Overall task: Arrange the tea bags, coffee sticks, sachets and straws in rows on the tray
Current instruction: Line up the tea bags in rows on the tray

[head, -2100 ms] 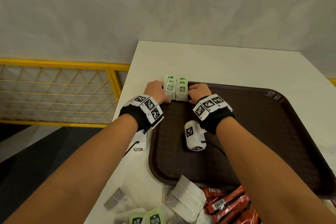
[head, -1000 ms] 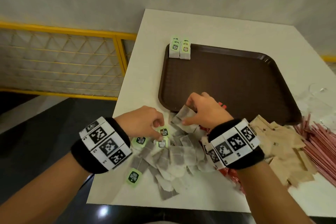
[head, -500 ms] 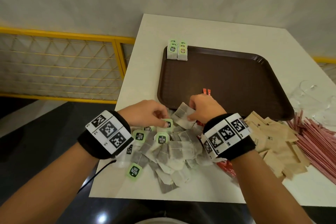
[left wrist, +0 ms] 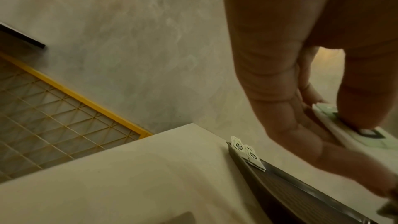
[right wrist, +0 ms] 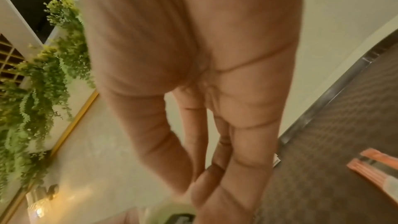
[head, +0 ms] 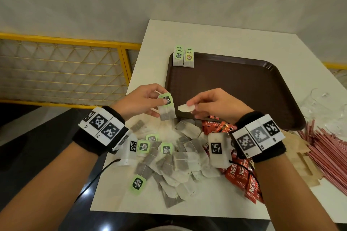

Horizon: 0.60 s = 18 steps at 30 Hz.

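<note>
Both hands rose from the loose pile beside the dark brown plastic tray (head: 244, 84). Your left hand (head: 139, 100) pinched a green-tagged paper tea bag (head: 166, 108), your right hand (head: 216, 105) another tea bag (head: 185, 108). Better to have kept tags flat and facing up.

A white desk (head: 216, 37) carries a brown tray (head: 244, 88) toward its far side. Along the near edge lie a loose heap of tea bags (head: 174, 165) at left, red coffee sticks (head: 242, 174) beside it, brown sachets (head: 304, 163) further right, and red straws (head: 330, 152) at far right.
</note>
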Tool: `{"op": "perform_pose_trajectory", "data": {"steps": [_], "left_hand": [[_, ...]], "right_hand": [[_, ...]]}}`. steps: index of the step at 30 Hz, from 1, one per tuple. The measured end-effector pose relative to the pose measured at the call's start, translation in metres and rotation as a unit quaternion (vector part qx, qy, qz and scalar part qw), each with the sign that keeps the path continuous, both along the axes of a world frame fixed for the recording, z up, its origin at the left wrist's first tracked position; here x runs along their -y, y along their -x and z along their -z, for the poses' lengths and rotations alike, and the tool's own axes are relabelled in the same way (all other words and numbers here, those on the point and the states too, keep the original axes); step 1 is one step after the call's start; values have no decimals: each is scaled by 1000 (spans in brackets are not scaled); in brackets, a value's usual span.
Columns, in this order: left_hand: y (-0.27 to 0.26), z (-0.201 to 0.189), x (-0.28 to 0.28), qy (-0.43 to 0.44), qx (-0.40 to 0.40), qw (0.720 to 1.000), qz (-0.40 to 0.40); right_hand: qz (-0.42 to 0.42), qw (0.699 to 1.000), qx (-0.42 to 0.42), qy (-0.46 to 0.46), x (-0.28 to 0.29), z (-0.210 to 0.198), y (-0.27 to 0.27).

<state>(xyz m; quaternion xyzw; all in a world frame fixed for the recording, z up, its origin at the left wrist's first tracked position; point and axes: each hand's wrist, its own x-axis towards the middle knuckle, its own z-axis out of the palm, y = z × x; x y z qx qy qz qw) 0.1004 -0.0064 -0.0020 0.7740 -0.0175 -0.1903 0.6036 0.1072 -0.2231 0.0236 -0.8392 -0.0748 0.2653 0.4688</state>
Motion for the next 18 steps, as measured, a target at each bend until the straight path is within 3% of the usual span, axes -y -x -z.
{"op": "perform_pose_trajectory", "data": {"steps": [3, 9, 15, 18], "left_hand": [[-8, -2, 1, 34, 8, 999, -31], [-41, -9, 1, 38, 15, 997, -72], [-102, -9, 5, -48, 14, 995, -91], [-134, -3, 11, -70, 5, 993, -99]], "right_hand": [[-29, 998, 45, 37, 2, -4, -8], [47, 991, 122, 12, -1, -15, -42], [151, 986, 5, -72, 2, 5, -113], [187, 981, -19, -47, -1, 22, -140]]}}
